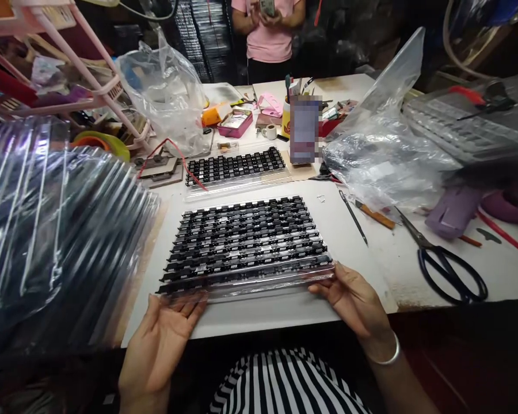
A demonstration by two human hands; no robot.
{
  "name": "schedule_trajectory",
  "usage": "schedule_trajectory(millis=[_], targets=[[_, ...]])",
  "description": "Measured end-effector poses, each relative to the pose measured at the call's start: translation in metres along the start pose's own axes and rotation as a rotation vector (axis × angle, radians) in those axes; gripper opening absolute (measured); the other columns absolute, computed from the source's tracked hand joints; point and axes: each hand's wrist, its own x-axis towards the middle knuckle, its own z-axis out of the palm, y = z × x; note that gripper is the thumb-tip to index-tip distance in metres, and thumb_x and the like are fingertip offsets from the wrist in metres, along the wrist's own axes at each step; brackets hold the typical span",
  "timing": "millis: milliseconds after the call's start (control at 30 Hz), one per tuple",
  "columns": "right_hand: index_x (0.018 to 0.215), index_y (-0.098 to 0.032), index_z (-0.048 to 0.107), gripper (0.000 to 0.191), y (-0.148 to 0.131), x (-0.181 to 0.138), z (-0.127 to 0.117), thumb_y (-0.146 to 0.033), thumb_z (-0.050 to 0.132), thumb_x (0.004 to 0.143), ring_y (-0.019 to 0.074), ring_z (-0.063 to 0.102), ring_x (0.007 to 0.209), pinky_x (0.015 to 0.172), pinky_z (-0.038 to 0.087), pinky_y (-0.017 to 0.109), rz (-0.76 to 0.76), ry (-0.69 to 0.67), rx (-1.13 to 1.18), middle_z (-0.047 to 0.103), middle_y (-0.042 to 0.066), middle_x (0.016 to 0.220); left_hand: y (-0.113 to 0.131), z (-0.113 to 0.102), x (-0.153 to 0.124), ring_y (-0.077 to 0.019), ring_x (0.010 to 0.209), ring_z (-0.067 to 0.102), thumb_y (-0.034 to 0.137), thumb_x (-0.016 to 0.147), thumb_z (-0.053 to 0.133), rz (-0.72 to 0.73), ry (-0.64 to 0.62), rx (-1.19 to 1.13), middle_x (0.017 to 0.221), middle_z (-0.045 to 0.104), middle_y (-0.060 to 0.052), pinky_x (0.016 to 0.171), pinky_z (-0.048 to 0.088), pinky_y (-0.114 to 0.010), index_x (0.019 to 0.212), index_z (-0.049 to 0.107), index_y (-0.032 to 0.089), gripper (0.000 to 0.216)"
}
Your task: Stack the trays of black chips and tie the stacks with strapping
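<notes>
Rows of small black parts fill a clear plastic tray [246,244] in front of me, its near edge lifted slightly off the white work surface. My left hand [166,330] grips the near left corner, fingers under the tray and thumb at its edge. At the near right corner my right hand [354,296] pinches the clear rim, the fingers partly beneath it. Just behind lies a second tray [237,167] of similar black parts, with a thin red strip across its left end.
Stacked clear trays [99,230] rise at the left beside a pink rack [86,57]. Scissors [442,259], a dark pen-like tool [354,218] and plastic bags [384,155] lie on the right. A phone [304,129] stands at the back; a person [270,34] stands beyond.
</notes>
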Motion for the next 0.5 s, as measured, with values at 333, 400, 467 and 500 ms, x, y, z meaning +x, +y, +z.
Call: schedule_trajectory(millis=[333, 400, 467, 500], targets=[[0.098, -0.015, 0.068, 0.027, -0.001, 0.000, 0.000, -0.032, 0.047, 0.092, 0.0189, 0.065, 0.090, 0.079, 0.054, 0.034, -0.048, -0.066, 0.030, 0.069, 0.009, 0.100, -0.001, 0.016, -0.002, -0.0252, 0.090, 0.068, 0.023, 0.096, 0.023, 0.032, 0.152, 0.122, 0.107, 0.068, -0.015, 0.070, 0.060, -0.045, 0.121, 0.058, 0.017, 0.043], [0.099, -0.015, 0.067, 0.027, -0.001, 0.000, -0.001, -0.032, 0.047, 0.093, 0.0184, 0.065, 0.088, 0.079, 0.054, 0.034, -0.057, -0.076, 0.024, 0.069, 0.009, 0.100, -0.001, 0.017, -0.002, -0.0245, 0.088, 0.068, 0.023, 0.095, 0.024, 0.022, 0.179, 0.127, 0.106, 0.069, -0.015, 0.070, 0.060, -0.044, 0.121, 0.057, 0.017, 0.043], [0.099, -0.016, 0.067, 0.026, 0.000, 0.000, -0.001, -0.033, 0.048, 0.092, 0.0181, 0.064, 0.087, 0.079, 0.054, 0.034, -0.063, -0.076, 0.016, 0.068, 0.008, 0.099, -0.001, 0.018, -0.002, -0.0242, 0.088, 0.068, 0.023, 0.095, 0.026, 0.013, 0.214, 0.108, 0.105, 0.069, -0.015, 0.068, 0.060, -0.044, 0.121, 0.057, 0.017, 0.041], [0.098, -0.016, 0.067, 0.026, 0.000, 0.001, -0.001, -0.033, 0.048, 0.092, 0.0180, 0.064, 0.087, 0.079, 0.054, 0.034, -0.066, -0.077, 0.015, 0.068, 0.008, 0.099, -0.001, 0.018, -0.002, -0.0242, 0.088, 0.068, 0.024, 0.095, 0.027, 0.006, 0.227, 0.095, 0.105, 0.068, -0.016, 0.068, 0.060, -0.044, 0.121, 0.057, 0.017, 0.040]])
